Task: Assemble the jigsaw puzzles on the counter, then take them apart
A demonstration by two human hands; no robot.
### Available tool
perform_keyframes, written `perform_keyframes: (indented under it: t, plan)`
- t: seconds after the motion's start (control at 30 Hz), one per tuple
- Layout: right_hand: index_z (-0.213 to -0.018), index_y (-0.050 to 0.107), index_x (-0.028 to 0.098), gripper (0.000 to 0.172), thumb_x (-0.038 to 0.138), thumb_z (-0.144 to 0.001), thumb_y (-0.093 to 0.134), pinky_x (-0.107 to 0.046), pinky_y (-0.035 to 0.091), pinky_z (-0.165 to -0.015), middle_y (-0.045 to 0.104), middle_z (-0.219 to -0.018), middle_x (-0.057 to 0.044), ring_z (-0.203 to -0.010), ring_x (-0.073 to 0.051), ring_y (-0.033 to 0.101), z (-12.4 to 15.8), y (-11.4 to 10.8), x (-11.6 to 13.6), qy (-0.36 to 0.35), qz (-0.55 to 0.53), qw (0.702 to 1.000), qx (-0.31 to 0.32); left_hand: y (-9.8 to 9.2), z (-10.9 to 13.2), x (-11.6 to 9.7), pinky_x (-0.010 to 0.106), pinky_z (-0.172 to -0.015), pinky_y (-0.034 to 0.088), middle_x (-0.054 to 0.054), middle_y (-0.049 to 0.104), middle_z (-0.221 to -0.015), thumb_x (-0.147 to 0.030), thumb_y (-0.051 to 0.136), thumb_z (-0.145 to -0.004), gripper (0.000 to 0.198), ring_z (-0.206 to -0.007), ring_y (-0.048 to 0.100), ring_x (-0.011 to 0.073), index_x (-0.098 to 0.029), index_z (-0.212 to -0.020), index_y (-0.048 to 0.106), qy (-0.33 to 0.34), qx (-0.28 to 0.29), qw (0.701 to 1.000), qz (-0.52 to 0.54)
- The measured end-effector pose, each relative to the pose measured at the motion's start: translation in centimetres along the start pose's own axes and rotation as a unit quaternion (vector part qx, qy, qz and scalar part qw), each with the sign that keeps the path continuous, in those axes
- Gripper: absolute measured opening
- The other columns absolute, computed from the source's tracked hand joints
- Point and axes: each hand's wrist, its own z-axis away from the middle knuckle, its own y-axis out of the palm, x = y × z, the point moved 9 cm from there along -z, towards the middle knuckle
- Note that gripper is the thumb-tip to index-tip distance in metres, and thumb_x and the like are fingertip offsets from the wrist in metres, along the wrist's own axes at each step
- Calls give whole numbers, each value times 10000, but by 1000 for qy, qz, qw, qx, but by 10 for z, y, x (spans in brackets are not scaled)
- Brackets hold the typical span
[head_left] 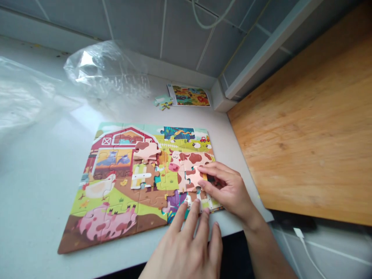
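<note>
A farm jigsaw puzzle (116, 197) lies on the white surface, with a barn, a hen, a pig and a cow on its joined pieces. My right hand (231, 190) pinches a pink puzzle piece (195, 179) with brown patches between thumb and fingers, at the cow's body. Stretched out over the lower right of the puzzle, my left hand (186, 246) has its fingertips by a loose fence piece and a purple area. A loose cow-patterned piece (147, 150) rests on top near the barn, above a white fence piece (142, 176).
Behind the puzzle are a picture card (192, 95) and a few loose pieces (163, 102). Crumpled clear plastic (101, 69) lies at the back left. A wooden panel (308, 128) stands to the right, near a white cable (305, 244). Tiled wall closes the back.
</note>
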Motion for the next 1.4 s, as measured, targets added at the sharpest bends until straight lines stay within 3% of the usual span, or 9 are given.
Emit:
perform_keyframes:
  t: [0.13, 0.4, 0.57, 0.9, 1.0, 1.2, 1.4]
  plan:
    - [-1256, 746, 267, 375, 301, -885, 791, -352, 576, -946, 713, -1163, -78, -1093, -234, 686, 2, 2, 3, -23, 37, 999, 14, -6, -6, -6, 564, -1029, 480, 257, 667, -1347, -401, 523, -1008, 476, -1284, 621, 436, -127, -1378, 643, 5, -7, 997, -72]
    - [-1256, 741, 246, 349, 245, -907, 740, -311, 582, -877, 650, -1124, -74, -1040, -207, 667, 5, 5, 11, -47, 79, 996, 7, -26, -12, -10, 478, -1007, 515, 147, 714, -1325, -429, 486, -1056, 406, -1250, 659, 351, -163, -1292, 681, -5, 7, 991, -136]
    - [-1228, 745, 240, 311, 263, -919, 720, -284, 590, -776, 622, -1070, -66, -941, -183, 656, 5, 6, 11, -37, 98, 994, 9, -29, -16, -9, 484, -971, 535, 144, 748, -1253, -449, 511, -1042, 401, -1204, 684, 365, -158, -1230, 713, -6, 8, 990, -140]
    - [-1226, 735, 232, 297, 309, -940, 702, -324, 589, -818, 604, -1042, -68, -916, -191, 634, 5, 11, 10, -44, 138, 989, 29, -27, -19, -5, 488, -1021, 521, 142, 755, -1240, -496, 517, -1037, 433, -1251, 657, 357, -159, -1224, 714, -17, 44, 992, -116]
    - [-1247, 732, 238, 320, 309, -935, 711, -328, 589, -841, 608, -1055, -68, -934, -195, 637, 6, 11, 10, -38, 131, 990, 30, -27, -15, -2, 481, -1047, 513, 143, 723, -1312, -558, 548, -1008, 474, -1300, 626, 354, -184, -1248, 715, -29, 57, 992, -106]
    - [-1247, 743, 236, 324, 314, -933, 727, -320, 573, -878, 619, -1077, -69, -973, -195, 650, 5, 11, 8, -7, 105, 994, 42, -34, 1, 13, 540, -1108, 466, 184, 494, -1569, -545, 587, -983, 609, -1425, 501, 396, -173, -1465, 588, -124, 51, 979, -152]
    - [-1183, 772, 239, 298, 353, -908, 770, -301, 564, -848, 655, -1037, -52, -943, -186, 667, -1, 8, 4, 31, 84, 995, 44, -32, 2, 14, 527, -1154, 426, 172, 502, -1565, -430, 563, -1005, 543, -1469, 452, 373, -174, -1484, 575, -103, 65, 981, -154]
